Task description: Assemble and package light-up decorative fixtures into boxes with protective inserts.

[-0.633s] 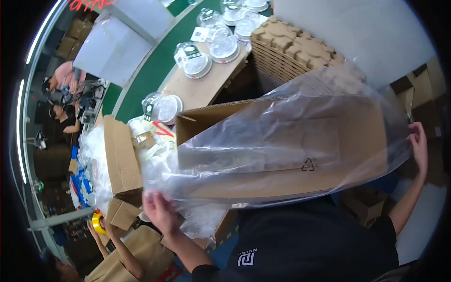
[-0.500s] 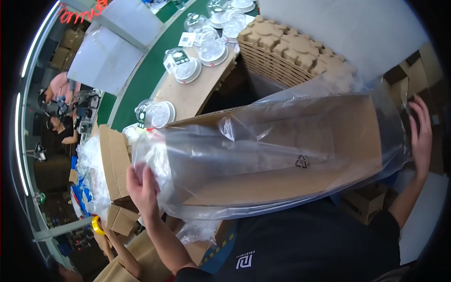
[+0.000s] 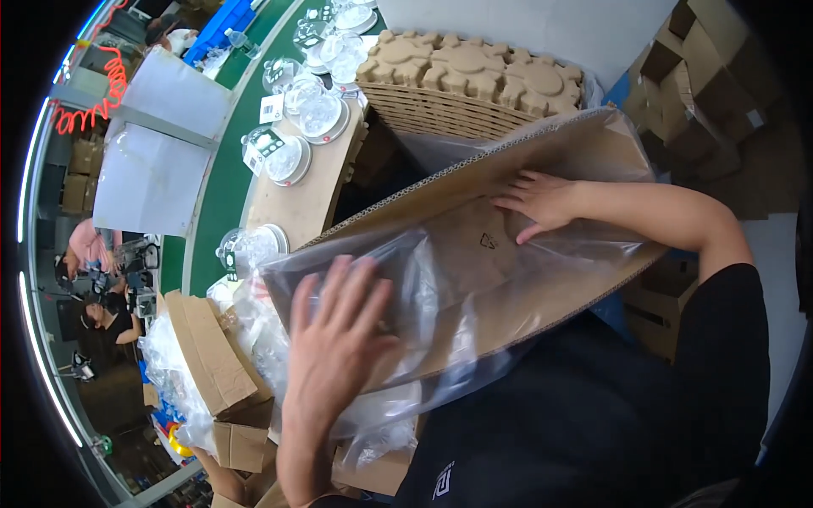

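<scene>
A long cardboard box (image 3: 593, 148) stands tilted in front of me with its open top up. A clear plastic bag (image 3: 423, 292) lines it and hangs over the near and left edges. My right hand (image 3: 538, 205) reaches inside, fingers spread flat, seemingly pressing the plastic towards the box's inner wall. My left hand (image 3: 334, 334) is over the left end of the box, its fingers apart and a little blurred. Nothing shows in its grasp; whether it touches the plastic I cannot tell.
A stack of moulded brown pulp trays (image 3: 470, 72) stands behind the box. Several clear domes on white bases (image 3: 288, 161) sit on a wooden board (image 3: 292, 199) beside a green conveyor (image 3: 212, 173). Opened cartons (image 3: 216, 356) with plastic lie left, more cartons (image 3: 694, 93) at far right.
My right hand has gone from outside the right end into the box. My left hand has moved from the bag's left edge to above the box, fingers spreading. The box now tilts.
</scene>
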Demonstrator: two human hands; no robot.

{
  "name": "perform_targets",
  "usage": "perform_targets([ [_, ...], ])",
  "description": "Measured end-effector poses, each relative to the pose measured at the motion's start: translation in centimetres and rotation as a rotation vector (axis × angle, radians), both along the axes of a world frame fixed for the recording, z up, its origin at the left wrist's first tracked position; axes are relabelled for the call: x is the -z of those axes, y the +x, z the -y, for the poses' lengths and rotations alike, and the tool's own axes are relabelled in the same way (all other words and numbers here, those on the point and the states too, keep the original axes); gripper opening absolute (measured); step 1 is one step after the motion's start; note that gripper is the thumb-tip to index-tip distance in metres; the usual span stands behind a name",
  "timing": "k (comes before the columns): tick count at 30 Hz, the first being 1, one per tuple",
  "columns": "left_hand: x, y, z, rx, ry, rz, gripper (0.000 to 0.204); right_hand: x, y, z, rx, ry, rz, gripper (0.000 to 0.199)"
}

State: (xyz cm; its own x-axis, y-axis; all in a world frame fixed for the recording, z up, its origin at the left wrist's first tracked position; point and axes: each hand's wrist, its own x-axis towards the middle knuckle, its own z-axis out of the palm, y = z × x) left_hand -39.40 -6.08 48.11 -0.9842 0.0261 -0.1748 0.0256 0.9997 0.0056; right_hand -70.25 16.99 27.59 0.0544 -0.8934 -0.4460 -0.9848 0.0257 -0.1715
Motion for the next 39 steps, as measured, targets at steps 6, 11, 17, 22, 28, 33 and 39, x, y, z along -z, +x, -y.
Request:
perform_targets([
  [6, 12.3, -3.9, 2.6, 0.174, -0.033, 0.585, 0.109, 7.6, -1.4, -0.1, -0.032, 0.029, -0.017, 0.100],
  [11, 19.5, -9.6, 8.4, 0.352, 0.190, 0.716, 0.130, 8.5, -1.2, 1.1, 0.074, 0.086, 0.061, 0.097],
  [17, 26.2, -8.0, 3.8, 0.089, 0.123, 0.809, 0.126, 10.9, 0.0, -0.3, 0.226, 0.198, 0.095, 0.096],
  [22, 26.3, -6.8, -0.4, -0.166, 0.166, 0.969, 0.129, 14.3, 0.6, -1.5, 0.209, 0.043, -0.027, 0.100],
  [28, 29.9, -4.1, 2.4, -0.408, -0.072, 0.613, 0.103, 12.1, 0.1, -0.9, 0.231, 0.136, 0.070, 0.099],
  [33, 39.1, 0.4, 5.3, -0.252, -0.517, 0.723, 0.055, 10.5, 0.3, 1.4, 0.193, 0.277, 0.055, 0.088],
  [39, 36.6, 0.1, 6.9, -0.109, -0.386, 0.590, 0.050, 8.6, 0.9, 3.2, 0.297, 0.349, 0.131, 0.088],
])
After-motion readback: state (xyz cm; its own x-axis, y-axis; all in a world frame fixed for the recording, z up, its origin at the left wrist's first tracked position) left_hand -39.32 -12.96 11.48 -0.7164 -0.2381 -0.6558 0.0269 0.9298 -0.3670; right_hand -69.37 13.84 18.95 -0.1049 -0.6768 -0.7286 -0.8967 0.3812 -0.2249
